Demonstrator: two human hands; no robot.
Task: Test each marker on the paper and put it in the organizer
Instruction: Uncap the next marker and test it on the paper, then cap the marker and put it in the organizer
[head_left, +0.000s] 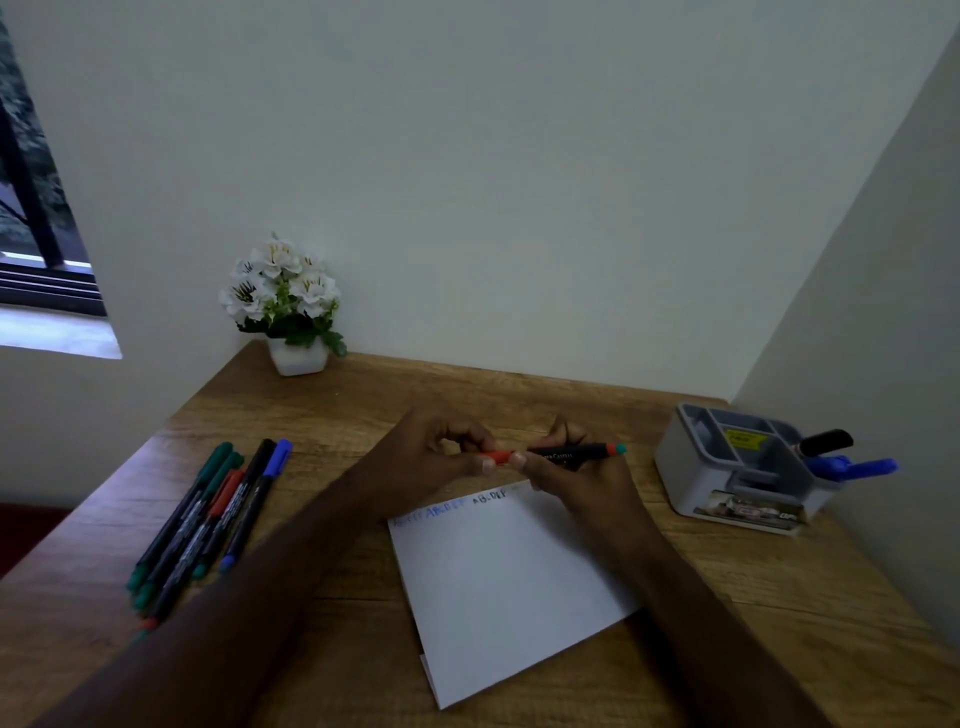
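Both hands hold one red marker (563, 454) level above the far edge of the white paper (511, 587). My left hand (441, 457) pinches its red cap at the left end. My right hand (576, 467) grips the black barrel, whose red and green tip sticks out to the right. The paper carries faint blue and dark letters along its top edge. Several markers (208, 519) in green, red, black and blue lie in a bunch on the left of the desk. The grey organizer (737, 467) at the right holds a black marker (826, 441) and blue markers (852, 467).
A white pot of white flowers (291, 306) stands at the desk's back left corner. Walls close the desk (337, 415) at the back and on the right, right behind the organizer. A window is at the far left.
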